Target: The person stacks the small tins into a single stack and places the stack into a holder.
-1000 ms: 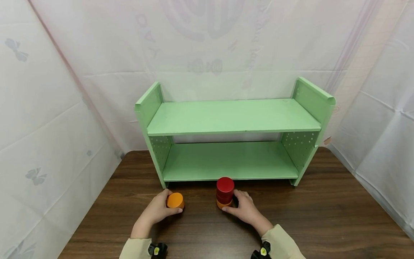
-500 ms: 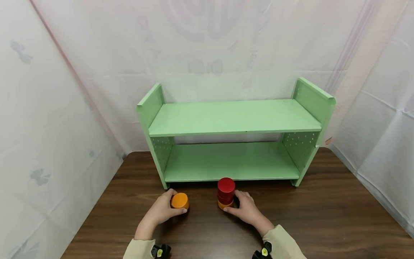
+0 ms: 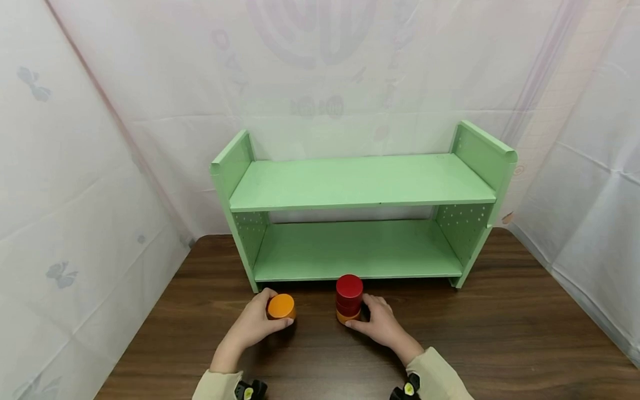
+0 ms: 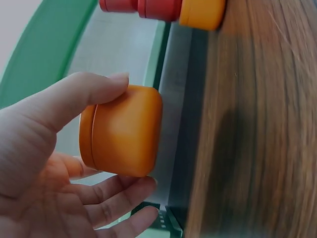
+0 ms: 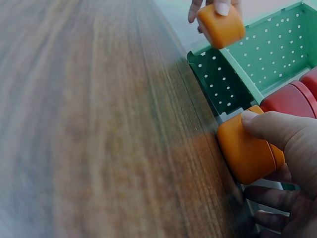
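Observation:
My left hand (image 3: 254, 321) grips a small round orange jar (image 3: 281, 306) with a lid, thumb on one side and fingers on the other. In the left wrist view this orange jar (image 4: 126, 134) is held above the table, its shadow falling on the wood. To the right, my right hand (image 3: 378, 321) holds the lower orange jar (image 3: 345, 319) of a stack between thumb and fingers. Two red jars (image 3: 349, 289) sit on top of that orange jar, lined up with it. The right wrist view shows the thumb pressing the lower orange jar's side.
A green two-tier shelf (image 3: 365, 180) stands just behind the stack on a dark wooden table (image 3: 520, 311). Its perforated side panels (image 3: 462, 228) rise at both ends. White printed sheeting (image 3: 320, 72) hangs behind and at both sides.
My left hand has moved right with its orange jar, towards the stack, and slightly away from me at the end. My right hand and the stack have stayed almost still.

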A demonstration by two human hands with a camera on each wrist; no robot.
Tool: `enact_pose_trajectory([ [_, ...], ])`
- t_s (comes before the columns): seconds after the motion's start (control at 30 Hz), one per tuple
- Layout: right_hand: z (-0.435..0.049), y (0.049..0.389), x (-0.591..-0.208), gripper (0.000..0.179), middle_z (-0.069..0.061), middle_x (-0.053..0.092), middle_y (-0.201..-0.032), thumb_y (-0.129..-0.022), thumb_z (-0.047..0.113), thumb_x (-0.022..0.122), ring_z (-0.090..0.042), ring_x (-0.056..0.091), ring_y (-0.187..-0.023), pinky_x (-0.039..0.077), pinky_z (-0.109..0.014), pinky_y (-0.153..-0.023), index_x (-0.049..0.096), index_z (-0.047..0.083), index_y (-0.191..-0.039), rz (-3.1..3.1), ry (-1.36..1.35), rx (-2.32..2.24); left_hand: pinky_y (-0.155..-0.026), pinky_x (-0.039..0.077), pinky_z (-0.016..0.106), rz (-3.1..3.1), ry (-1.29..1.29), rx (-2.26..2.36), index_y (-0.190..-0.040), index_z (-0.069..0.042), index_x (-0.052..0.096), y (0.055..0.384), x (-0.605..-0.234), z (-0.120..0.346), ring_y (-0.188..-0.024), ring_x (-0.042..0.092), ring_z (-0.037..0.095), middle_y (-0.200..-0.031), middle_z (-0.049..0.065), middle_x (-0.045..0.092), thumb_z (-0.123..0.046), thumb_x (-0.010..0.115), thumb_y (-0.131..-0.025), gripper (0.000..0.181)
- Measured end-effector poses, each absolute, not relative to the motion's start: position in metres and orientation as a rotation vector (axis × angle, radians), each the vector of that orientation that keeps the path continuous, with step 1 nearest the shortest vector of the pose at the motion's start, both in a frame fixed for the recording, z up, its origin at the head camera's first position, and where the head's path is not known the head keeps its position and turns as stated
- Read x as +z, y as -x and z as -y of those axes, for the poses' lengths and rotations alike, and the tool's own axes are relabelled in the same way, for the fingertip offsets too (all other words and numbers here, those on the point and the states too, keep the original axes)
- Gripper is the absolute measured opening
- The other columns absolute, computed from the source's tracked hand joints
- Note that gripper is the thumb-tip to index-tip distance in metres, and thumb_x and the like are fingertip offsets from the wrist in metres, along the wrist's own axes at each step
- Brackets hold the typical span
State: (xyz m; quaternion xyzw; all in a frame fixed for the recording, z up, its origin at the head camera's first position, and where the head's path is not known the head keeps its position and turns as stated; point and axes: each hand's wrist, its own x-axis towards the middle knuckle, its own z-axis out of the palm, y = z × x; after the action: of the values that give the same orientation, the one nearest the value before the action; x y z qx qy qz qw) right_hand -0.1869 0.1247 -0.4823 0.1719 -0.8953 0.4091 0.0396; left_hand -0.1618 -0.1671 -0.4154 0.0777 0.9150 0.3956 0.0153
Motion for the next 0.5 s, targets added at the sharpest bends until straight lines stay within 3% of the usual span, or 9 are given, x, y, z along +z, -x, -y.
enact_pose_trajectory([
  [0.5,-0.125,0.187,-0.480,0.062,-0.012,0.062,-0.117,-0.076,0.033,0.079,-0.037,0.050,-0.115,0.036,-0.059,-0.096,0.057,-0.001,-0.122,2.769,-0.510,1.268,-0.076,0.047,0.035,-2.847,-0.251,1.296,-0.113,-0.003,0.053,0.154,-0.401,0.153,-0.090,0.055,0.017,-0.104,0.007,0.059,-0.020,0.083,-0.071,0.054],
])
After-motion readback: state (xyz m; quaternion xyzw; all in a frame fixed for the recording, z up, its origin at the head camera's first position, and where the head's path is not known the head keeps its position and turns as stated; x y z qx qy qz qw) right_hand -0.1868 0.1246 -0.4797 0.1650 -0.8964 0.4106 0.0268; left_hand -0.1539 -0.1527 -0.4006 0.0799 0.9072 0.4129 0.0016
